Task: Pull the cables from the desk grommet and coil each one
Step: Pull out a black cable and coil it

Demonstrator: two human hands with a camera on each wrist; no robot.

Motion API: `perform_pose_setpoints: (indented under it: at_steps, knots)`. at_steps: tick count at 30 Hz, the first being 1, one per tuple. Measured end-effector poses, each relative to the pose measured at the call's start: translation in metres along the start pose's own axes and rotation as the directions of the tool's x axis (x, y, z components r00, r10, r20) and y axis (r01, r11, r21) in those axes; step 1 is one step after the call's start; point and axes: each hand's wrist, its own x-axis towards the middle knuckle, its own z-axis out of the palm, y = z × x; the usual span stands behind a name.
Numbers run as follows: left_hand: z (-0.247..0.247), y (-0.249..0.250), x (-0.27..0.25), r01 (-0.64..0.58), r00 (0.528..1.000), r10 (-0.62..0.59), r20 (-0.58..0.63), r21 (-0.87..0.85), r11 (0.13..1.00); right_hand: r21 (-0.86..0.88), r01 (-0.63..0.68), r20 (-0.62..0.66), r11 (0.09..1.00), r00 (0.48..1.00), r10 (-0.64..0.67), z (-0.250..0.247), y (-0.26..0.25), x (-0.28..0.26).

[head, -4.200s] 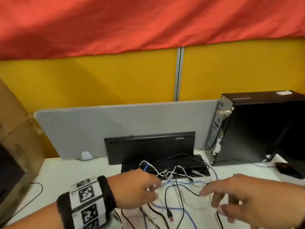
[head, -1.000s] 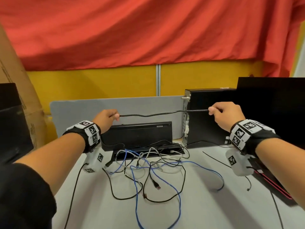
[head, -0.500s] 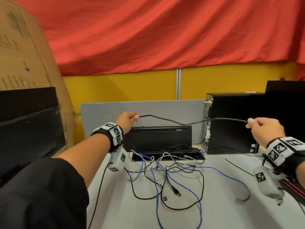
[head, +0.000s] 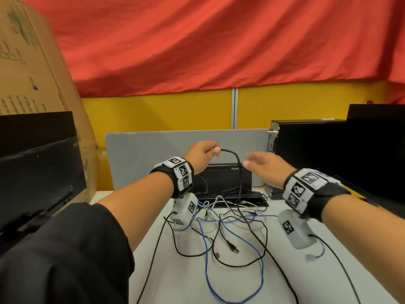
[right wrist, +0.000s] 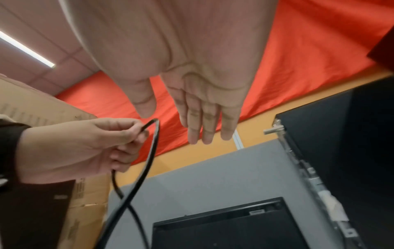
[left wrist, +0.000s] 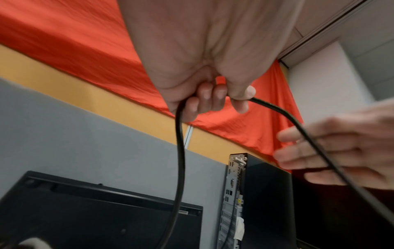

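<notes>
Desk (head: 219, 290) is being covered by a loose tangle (head: 223, 229), nothing coiled yet. One black cable (head: 239, 172) is being pinched above it by the left hand (head: 200, 155); the right hand (head: 266, 167) is being held beside it, fingers straight, holding nothing.

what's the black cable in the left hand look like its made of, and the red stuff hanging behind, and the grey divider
Black cable: looks like a smooth rubber or plastic jacket, with a faint sheen, and it bends in a soft loop from the left hand.
Red backdrop: cloth, judging by its folds and sagging drape; matte.
Grey divider: seems fabric-covered or felt, flat and matte with no glare; the core cannot be told.
</notes>
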Motion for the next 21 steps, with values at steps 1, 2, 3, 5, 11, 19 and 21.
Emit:
perform_pose_setpoints:
  at_steps: [1, 2, 3, 5, 11, 19, 21]
  knots:
    - [0.003, 0.003, 0.001, -0.016, 1.0, 0.016, 0.003, -0.009, 1.0, 0.032, 0.015, 0.012, 0.999, 1.0, -0.015, 0.004, -0.01, 0.002]
    - [0.005, 0.005, 0.001, -0.028, 1.0, 0.028, 0.006, -0.019, 0.999, 0.094, 0.012, 0.023, 0.996, 1.0, -0.014, 0.007, -0.019, 0.003]
    - [0.006, 0.005, 0.002, -0.036, 0.999, 0.036, 0.01, -0.026, 0.999, 0.189, -0.008, 0.034, 0.982, 0.999, 0.002, 0.01, -0.026, 0.003]
    - [0.004, 0.001, 0.002, -0.034, 0.999, 0.034, 0.029, -0.022, 0.999, 0.346, -0.062, 0.014, 0.936, 0.998, 0.061, 0.013, -0.031, 0.006]
    - [0.003, -0.015, 0.001, 0.028, 0.998, -0.027, 0.059, -0.02, 0.999, 0.181, -0.005, -0.225, 0.983, 0.973, 0.047, 0.003, -0.022, 0.013]
    - [0.017, -0.013, 0.009, 0.057, 0.997, -0.05, 0.062, -0.105, 0.993, 0.109, 0.005, -0.408, 0.994, 0.912, 0.041, -0.021, -0.007, 0.022]
    - [0.016, -0.019, 0.01, 0.083, 0.995, -0.077, 0.058, -0.104, 0.991, 0.127, -0.008, -0.478, 0.992, 0.876, 0.068, -0.032, -0.004, 0.024]
